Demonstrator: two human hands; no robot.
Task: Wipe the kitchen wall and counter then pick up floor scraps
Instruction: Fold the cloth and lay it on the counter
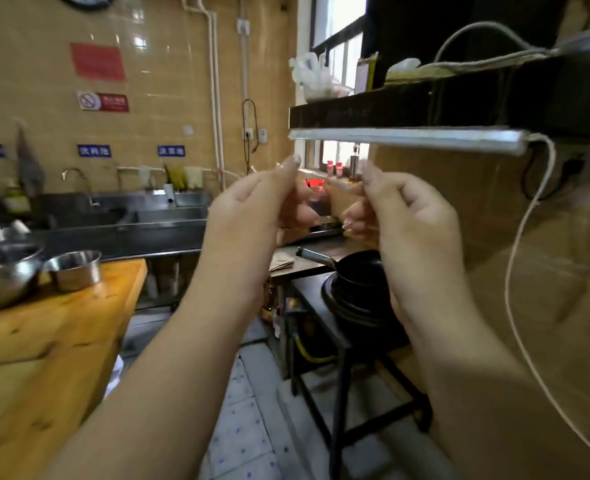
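Both my hands are raised at chest height in front of the stove area. My right hand (401, 216) has its fingers curled and pinches a thin pale strip (338, 186) between thumb and fingers. My left hand (252, 209) is close beside it, thumb up and fingers curled inward; motion blur hides whether it holds the strip's other end. The tan tiled kitchen wall (168, 64) runs behind the hands. A wooden counter (78, 327) lies at the lower left. The tiled floor (248, 427) shows between my forearms.
Two steel bowls (75, 270) sit on the wooden counter. A steel sink (155, 216) runs along the back wall. A black pan (359, 271) rests on a burner stand at right. A dark shelf (407, 109) with a light bar and a white cord (515, 271) hangs overhead.
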